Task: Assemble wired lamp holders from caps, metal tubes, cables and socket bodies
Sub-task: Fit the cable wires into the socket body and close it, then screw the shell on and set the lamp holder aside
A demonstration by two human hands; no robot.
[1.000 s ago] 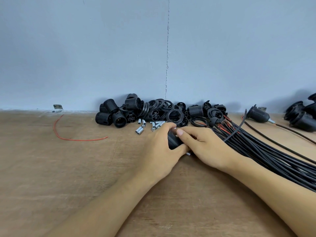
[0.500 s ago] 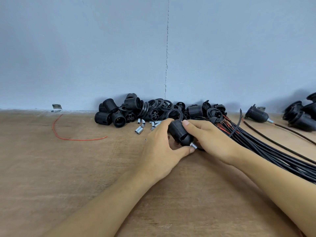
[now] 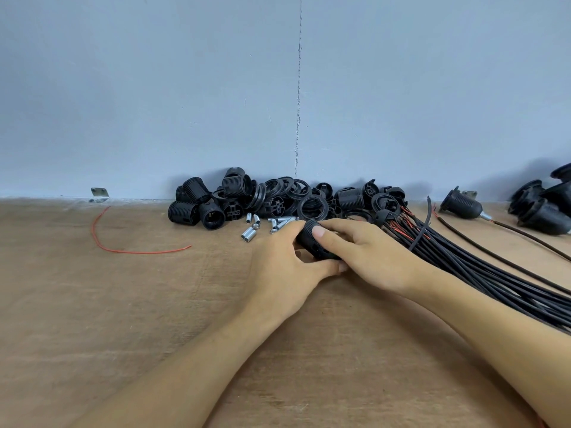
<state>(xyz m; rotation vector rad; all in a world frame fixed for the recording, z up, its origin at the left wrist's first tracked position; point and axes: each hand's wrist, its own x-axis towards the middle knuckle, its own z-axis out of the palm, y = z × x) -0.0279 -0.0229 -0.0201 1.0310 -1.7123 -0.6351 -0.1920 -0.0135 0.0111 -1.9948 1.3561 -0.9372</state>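
Black socket (image 3: 310, 242) is gripped between both hands, low over the surface (image 3: 154, 304) just before the pile (image 3: 278, 202). Left hand (image 3: 284, 264) curls its fingers round the far end; right hand (image 3: 367, 251) wraps fingers over the top. Probably the cap-to-socket joining step; next calls for a firm counter-twist.

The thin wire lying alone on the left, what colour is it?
The thin wire is red. It shows best in the head view, the only one.
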